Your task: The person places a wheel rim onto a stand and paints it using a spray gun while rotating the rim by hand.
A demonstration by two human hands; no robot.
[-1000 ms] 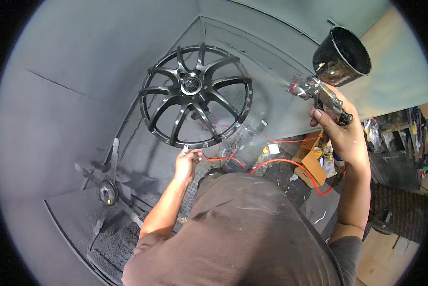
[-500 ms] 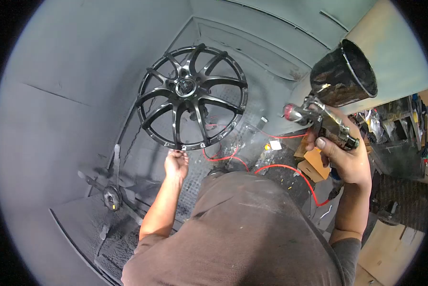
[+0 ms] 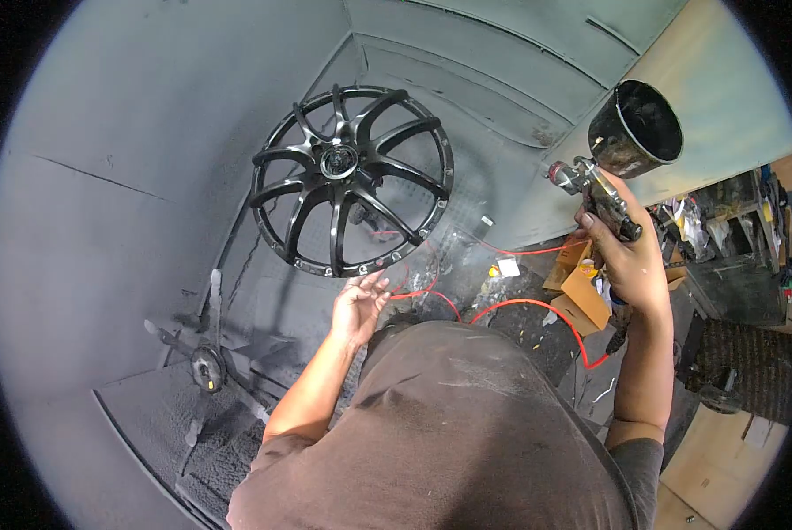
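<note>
A dark multi-spoke wheel rim (image 3: pixel 337 190) with a round centre cap faces up in front of me. My left hand (image 3: pixel 359 305) is at the rim's near edge, palm up, fingers slightly curled and apart, with nothing held in it; whether the fingertips touch the rim is unclear. On the right, my right hand (image 3: pixel 621 252) is wrapped round a metal spray gun (image 3: pixel 601 194). A black paint cup (image 3: pixel 634 131) sits on top of the gun, whose reddish nozzle points left toward the rim.
A red hose (image 3: pixel 537 303) curves across the floor beside an open cardboard box (image 3: pixel 581 300). At the lower left is a dusty stand with arms (image 3: pixel 208 367). Grey booth walls (image 3: pixel 105 221) rise left and behind; cluttered shelves (image 3: pixel 731 238) stand at the right.
The rim has turned, its spokes now at different angles. My left hand moved left, then back right along the near edge. The spray gun came nearer, then moved away again.
</note>
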